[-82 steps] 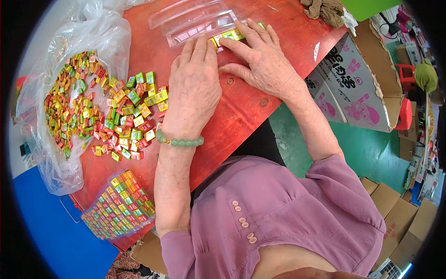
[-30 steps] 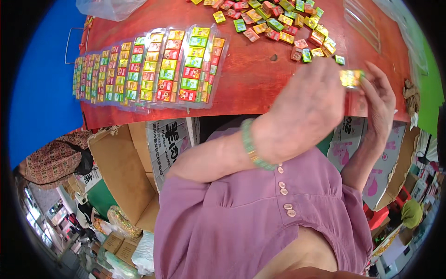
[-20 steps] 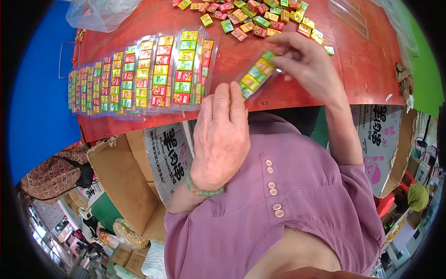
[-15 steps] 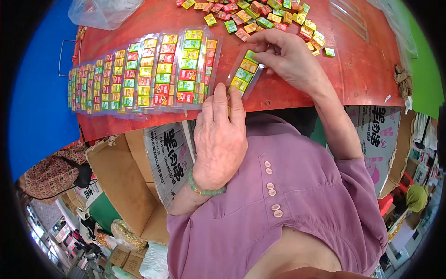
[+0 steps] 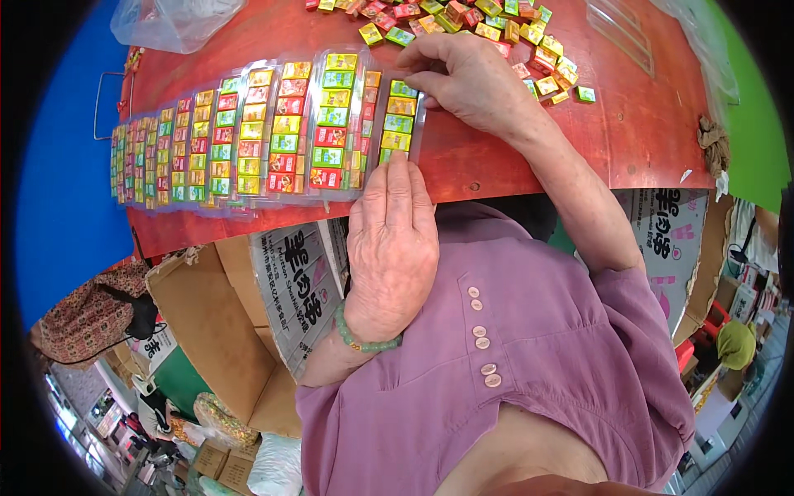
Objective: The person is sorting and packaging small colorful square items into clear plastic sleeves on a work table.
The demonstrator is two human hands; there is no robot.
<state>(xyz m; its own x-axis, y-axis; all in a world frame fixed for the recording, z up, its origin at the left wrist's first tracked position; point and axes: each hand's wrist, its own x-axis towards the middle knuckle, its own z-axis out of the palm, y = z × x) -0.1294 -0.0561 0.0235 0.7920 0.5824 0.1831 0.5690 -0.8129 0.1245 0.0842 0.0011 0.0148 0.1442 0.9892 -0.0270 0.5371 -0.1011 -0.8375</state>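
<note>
A narrow clear plastic tray (image 5: 416,124) holds a column of small green and yellow boxes (image 5: 399,124) on the red tabletop. My left hand (image 5: 393,240) lies with its fingers stretched out together, their tips on the tray's near end and lowest box. At the far right edge of that tray is my right hand (image 5: 475,83), its fingers bent and its thumb and forefinger close to the top box. Just left of it, several filled trays (image 5: 335,124) overlap in a long row, with red, yellow and green boxes. The left thumb is hidden.
A pile of loose little boxes (image 5: 496,33) lies on the far side of the red table (image 5: 529,178). Clear plastic bags (image 5: 178,25) rest at the far left, an unfilled clear tray (image 5: 620,37) at the far right. Open cardboard cartons (image 5: 219,322) stand below the near edge.
The tray has moved left and turned from slanted to nearly upright, close against the row. My right hand has moved left with it. A box now shows just above my left fingertips.
</note>
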